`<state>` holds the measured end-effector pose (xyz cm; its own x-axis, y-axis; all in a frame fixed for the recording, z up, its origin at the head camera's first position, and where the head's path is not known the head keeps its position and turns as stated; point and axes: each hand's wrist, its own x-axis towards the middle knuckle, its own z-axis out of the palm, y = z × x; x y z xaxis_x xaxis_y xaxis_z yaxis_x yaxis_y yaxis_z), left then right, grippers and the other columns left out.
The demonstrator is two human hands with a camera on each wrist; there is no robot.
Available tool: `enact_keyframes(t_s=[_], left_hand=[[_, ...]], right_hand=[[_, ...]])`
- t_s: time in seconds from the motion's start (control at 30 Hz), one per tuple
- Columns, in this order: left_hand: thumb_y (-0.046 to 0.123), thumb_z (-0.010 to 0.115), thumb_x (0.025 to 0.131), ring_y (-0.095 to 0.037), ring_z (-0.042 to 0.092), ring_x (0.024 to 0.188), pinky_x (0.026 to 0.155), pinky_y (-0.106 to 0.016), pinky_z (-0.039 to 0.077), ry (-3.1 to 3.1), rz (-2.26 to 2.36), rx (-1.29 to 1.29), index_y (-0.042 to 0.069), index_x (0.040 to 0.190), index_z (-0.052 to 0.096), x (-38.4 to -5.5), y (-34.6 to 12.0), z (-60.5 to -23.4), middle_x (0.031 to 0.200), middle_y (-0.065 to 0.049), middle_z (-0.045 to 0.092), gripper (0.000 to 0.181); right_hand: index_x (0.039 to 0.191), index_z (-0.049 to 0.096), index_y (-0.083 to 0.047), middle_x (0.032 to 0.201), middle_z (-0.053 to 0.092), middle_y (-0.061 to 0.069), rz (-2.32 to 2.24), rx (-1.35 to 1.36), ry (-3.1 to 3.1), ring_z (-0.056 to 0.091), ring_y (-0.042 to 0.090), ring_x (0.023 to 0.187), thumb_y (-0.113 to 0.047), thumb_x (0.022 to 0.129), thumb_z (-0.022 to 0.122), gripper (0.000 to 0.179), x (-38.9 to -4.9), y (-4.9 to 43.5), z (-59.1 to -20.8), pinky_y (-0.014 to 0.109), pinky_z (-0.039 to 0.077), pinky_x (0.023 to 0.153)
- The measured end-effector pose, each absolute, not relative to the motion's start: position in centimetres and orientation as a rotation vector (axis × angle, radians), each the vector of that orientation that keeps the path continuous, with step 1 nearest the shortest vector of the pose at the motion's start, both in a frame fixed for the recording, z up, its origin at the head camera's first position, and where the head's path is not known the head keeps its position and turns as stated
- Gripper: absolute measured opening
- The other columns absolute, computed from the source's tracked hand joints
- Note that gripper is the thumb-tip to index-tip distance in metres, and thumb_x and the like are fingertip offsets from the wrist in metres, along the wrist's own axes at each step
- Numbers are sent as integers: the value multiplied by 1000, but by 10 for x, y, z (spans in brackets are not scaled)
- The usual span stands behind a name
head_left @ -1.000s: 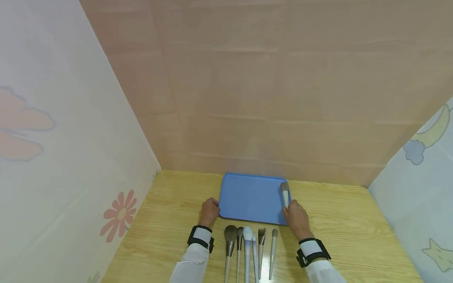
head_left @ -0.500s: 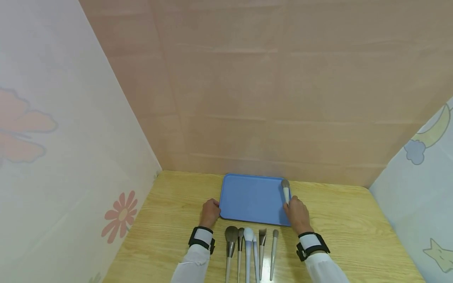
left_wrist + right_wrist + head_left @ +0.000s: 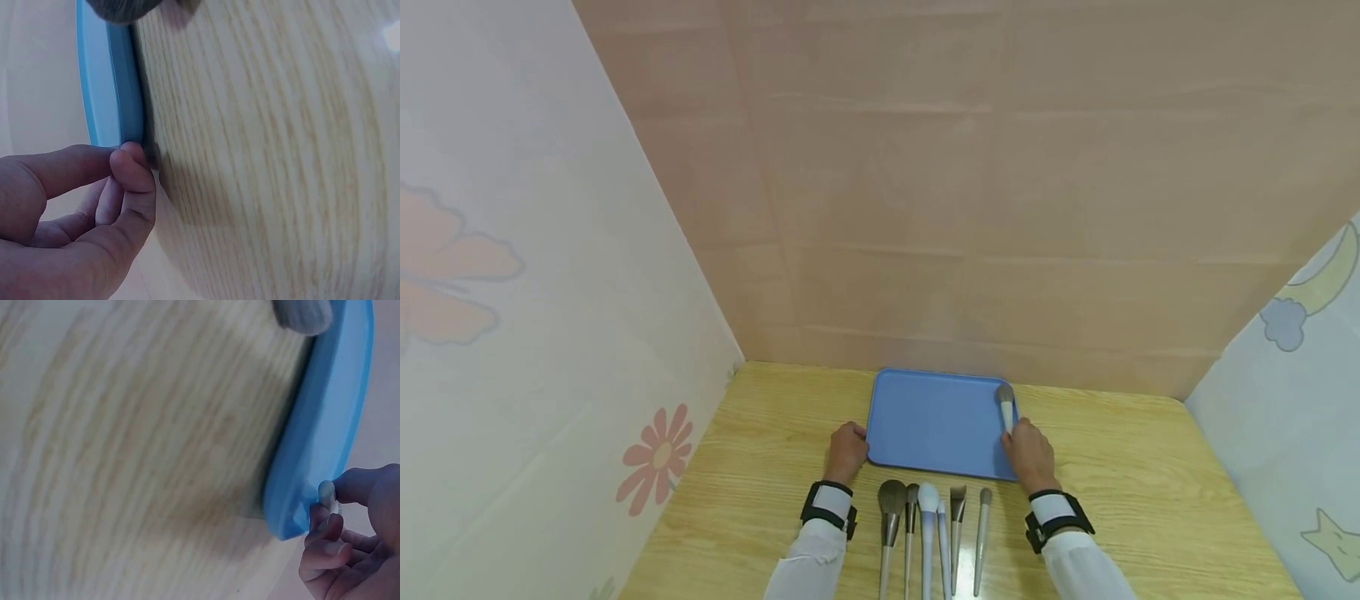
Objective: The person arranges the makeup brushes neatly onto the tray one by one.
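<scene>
A blue rectangular tray lies at the back of the wooden table. My left hand pinches its near left corner between thumb and forefinger, as the left wrist view shows. At the tray's right edge, my right hand pinches the white handle of a makeup brush, whose brown bristles point away from me. The handle's end shows between thumb and fingers in the right wrist view. Whether the brush touches the tray floor cannot be told.
Several makeup brushes lie side by side in front of the tray, among them a big dark-bristled brush, a white-headed brush and a flat brush. A beige backdrop rises behind the table, with a patterned wall at the left.
My right hand and its brush have shifted slightly away from me along the tray's right edge, then barely moved. My left hand has kept its place at the tray corner.
</scene>
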<state>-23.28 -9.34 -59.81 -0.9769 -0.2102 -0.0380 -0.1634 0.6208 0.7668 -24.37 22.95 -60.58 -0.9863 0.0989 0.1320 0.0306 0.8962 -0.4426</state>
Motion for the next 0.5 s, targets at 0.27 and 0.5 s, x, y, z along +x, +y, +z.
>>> enact_keyframes(t_s=[0.27, 0.5], left_hand=[[-11, 64, 77, -27, 63, 75, 66, -37, 53, -2782, -1317, 339, -7, 89, 67, -235, -94, -601, 80, -16, 68, 14], [-11, 65, 77, -27, 64, 75, 64, -38, 53, -2770, -1309, 315, -7, 90, 67, -235, -95, -604, 81, -16, 68, 14]], right_hand=[[81, 53, 11, 67, 59, 23, 652, -89, -2903, 60, 33, 54, -10, 89, 63, 24, -242, 230, -610, 45, 45, 45], [80, 54, 11, 67, 60, 24, 646, -103, -2891, 61, 35, 55, -11, 89, 65, 26, -245, 229, -613, 46, 45, 45]])
